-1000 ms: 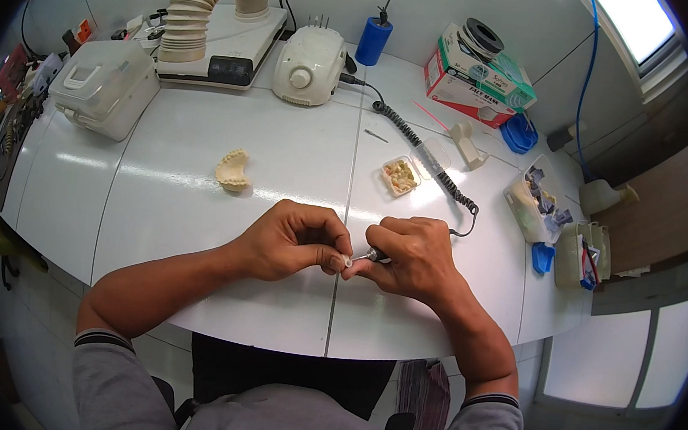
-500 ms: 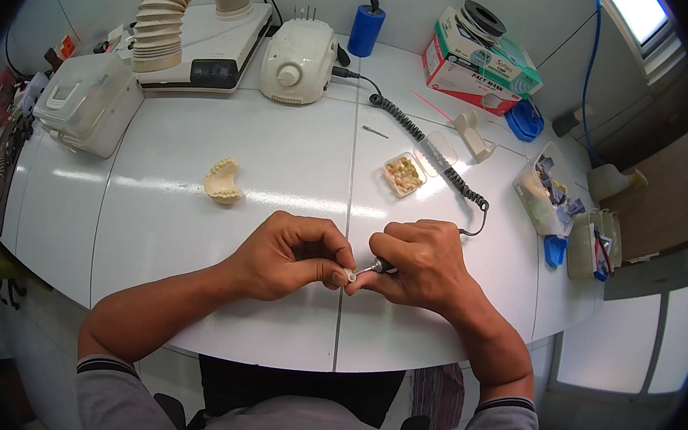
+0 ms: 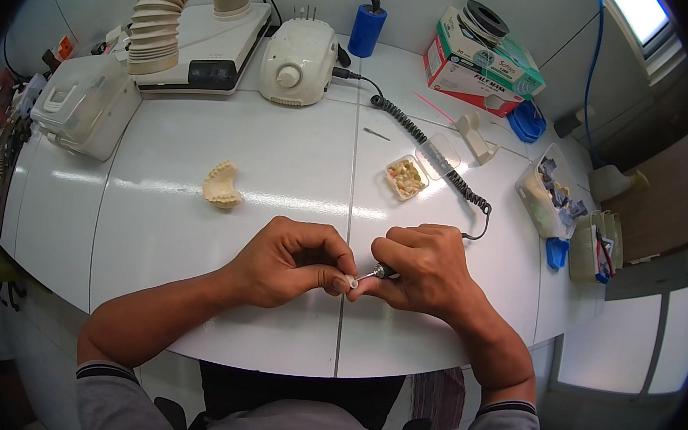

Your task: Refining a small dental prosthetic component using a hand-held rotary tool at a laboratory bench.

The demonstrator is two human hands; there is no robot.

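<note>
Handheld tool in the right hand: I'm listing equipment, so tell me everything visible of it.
The handheld tool sits in the right hand, which hides most of it. What shows is a dark body, a silvery, metallic-looking nose and a thin shank pointing left, toward the small whitish piece in the left hand; whether they touch is too small to tell. Beyond the right hand lies a black coiled cord.

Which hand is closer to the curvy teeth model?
Left. The left hand is below and right of the teeth model in the picture; the right hand is farther to its right.
</note>
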